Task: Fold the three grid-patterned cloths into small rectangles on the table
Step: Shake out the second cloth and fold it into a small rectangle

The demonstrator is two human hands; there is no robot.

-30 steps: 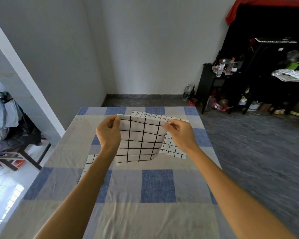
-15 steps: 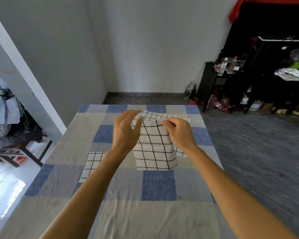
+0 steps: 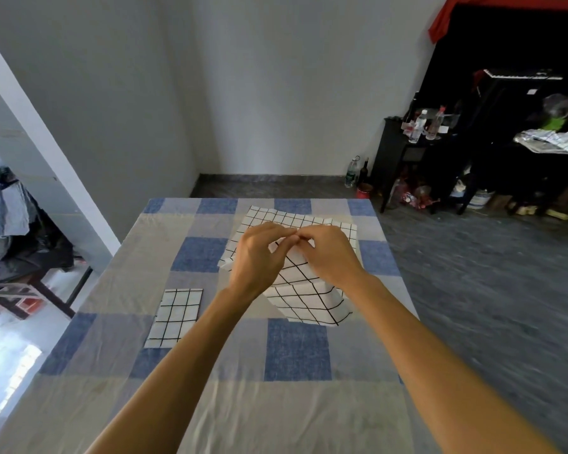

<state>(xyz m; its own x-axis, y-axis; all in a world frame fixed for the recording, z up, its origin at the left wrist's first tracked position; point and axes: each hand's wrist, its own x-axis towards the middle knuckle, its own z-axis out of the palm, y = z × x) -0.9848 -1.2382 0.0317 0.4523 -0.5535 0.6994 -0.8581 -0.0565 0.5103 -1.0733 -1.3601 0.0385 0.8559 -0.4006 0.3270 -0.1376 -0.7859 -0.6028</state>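
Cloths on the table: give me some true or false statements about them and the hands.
1. The left hand and right hand both pinch the held cloth. True.
2. The folded cloth lies to the right of the hands. False: it lies to their left.
3. A finer-grid cloth lies spread on the table beyond the hands. True.
4. The hands are wide apart. False: they touch at the held cloth's top.
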